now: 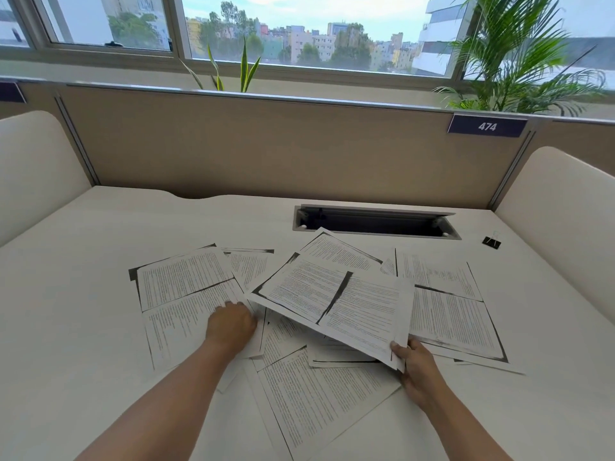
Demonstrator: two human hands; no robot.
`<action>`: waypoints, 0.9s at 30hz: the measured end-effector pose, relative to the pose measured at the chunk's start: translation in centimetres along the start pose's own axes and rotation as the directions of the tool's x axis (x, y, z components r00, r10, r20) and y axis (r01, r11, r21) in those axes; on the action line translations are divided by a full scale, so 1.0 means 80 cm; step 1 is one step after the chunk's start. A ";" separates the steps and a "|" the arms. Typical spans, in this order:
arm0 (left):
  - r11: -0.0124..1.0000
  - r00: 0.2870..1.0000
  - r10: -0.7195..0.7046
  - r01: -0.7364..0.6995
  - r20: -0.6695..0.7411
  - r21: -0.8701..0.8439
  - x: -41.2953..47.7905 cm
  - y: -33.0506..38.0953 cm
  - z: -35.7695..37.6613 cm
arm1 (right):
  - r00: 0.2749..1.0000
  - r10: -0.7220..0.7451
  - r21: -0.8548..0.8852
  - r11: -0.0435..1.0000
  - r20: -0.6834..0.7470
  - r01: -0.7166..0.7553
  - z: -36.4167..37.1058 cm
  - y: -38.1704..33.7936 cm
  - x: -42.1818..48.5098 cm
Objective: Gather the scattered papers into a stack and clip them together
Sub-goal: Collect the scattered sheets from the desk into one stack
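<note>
White printed paper sheets [316, 394] lie scattered and overlapping on the white table [66, 294], all on my side of the grey metal cable hatch [376, 221]. My right hand [416, 364], below the hatch's right end, pinches the corner of one raised sheet [332, 301], thumb on top, holding it tilted above the pile. My left hand [229, 324], down-left of the hatch, rests on a flat sheet [186, 287]; whether it grips I cannot tell. A small black binder clip [492, 242] sits just right of the hatch.

The right hand [416, 364] pinches a corner of a lifted sheet [332, 301] while the left hand [231, 324] rests on scattered papers [186, 287].
</note>
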State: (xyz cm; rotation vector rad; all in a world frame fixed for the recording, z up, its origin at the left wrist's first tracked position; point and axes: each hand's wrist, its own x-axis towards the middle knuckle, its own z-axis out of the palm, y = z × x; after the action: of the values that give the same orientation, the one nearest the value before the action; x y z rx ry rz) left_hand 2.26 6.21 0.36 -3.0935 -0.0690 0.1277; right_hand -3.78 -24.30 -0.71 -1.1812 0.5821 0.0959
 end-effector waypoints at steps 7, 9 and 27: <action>0.995 1.000 -0.023 0.025 0.021 -0.096 0.003 -0.014 -0.013 | 1.000 -0.012 0.007 1.000 -0.018 0.012 0.000 0.000 0.000; 0.951 0.994 -0.112 0.110 0.011 -0.290 0.006 -0.019 -0.022 | 1.000 -0.020 0.009 1.000 -0.018 0.020 0.000 0.001 0.000; 0.385 0.959 -0.198 0.264 0.201 -0.884 0.014 0.062 -0.112 | 0.987 -0.154 -0.308 0.938 0.051 0.162 0.021 0.005 -0.002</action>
State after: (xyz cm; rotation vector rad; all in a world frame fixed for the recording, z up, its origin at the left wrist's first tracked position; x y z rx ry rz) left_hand 4.36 0.96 8.93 -4.1169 -0.8846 0.2469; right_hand -3.42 -22.60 -0.57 -1.5278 0.4566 0.0672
